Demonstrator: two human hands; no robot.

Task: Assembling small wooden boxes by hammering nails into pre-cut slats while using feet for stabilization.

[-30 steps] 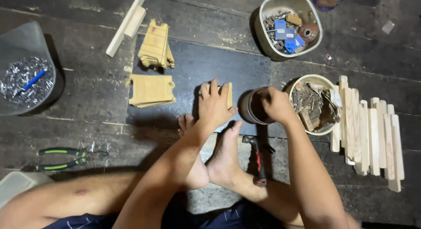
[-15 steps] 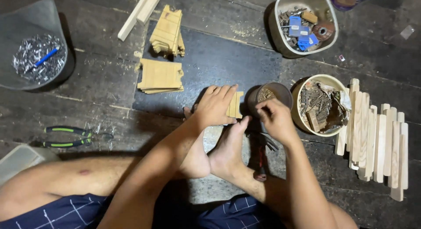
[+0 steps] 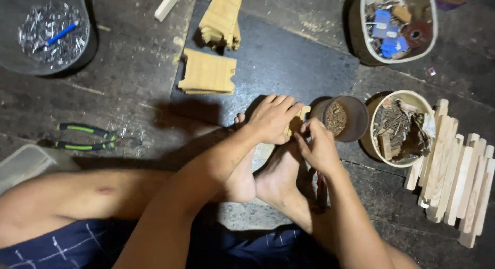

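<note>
Hands meet over a small wooden piece on the dark mat, just above the person's bare feet. The left hand lies over it with fingers spread flat, pressing it down. The right hand, at its four o'clock, pinches narrow at the piece's edge; whether anything sits between those fingertips I cannot tell. A brown cup stands at three o'clock, touching distance. Green pliers lie well apart at nine o'clock.

Pale raw wood piece; matt brown plastic cup.
</note>
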